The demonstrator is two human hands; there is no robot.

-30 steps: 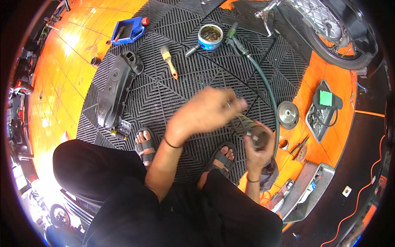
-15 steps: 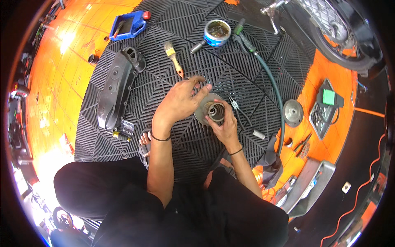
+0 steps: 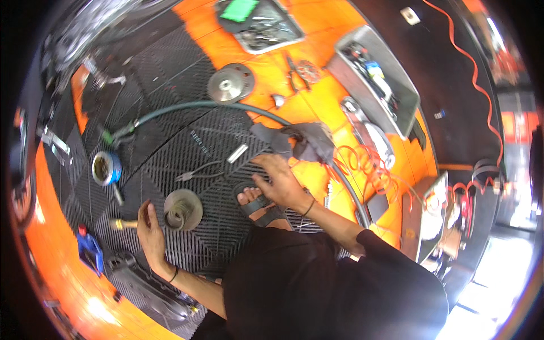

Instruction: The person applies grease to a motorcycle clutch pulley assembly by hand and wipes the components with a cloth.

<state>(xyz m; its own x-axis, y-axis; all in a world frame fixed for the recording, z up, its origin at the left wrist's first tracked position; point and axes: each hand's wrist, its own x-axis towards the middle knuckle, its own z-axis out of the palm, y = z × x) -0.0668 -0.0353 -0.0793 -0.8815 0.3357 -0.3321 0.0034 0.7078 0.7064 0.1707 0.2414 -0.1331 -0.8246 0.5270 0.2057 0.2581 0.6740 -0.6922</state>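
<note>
The metal pulley with a coil spring [image 3: 183,210] rests on the black ribbed mat, out of both hands. Just left of it is my left hand [image 3: 151,238], open with fingers raised and apart from the pulley. A paintbrush [image 3: 121,224] lies beside that hand, its handle partly hidden by the fingers. Above my sandalled foot [image 3: 255,199], my right hand [image 3: 281,182] is open and blurred, close to a dark grey cloth [image 3: 309,143]. Thin-nosed pliers [image 3: 195,171] and a short silver cylinder [image 3: 238,153] lie on the mat between the hands, farther off.
A green hose [image 3: 209,105] crosses the mat. Beyond it stand a round metal disc part [image 3: 230,85], a tray of small parts [image 3: 272,42] and a grey bin [image 3: 402,107]. At left are a blue-white tub [image 3: 107,169] and a black casing [image 3: 150,292]. An orange coiled hose [image 3: 362,170] lies right.
The view has swung to the right. Both hands have let go of the pulley, which now sits on the mat. My right hand has moved away to the right, toward the cloth.
</note>
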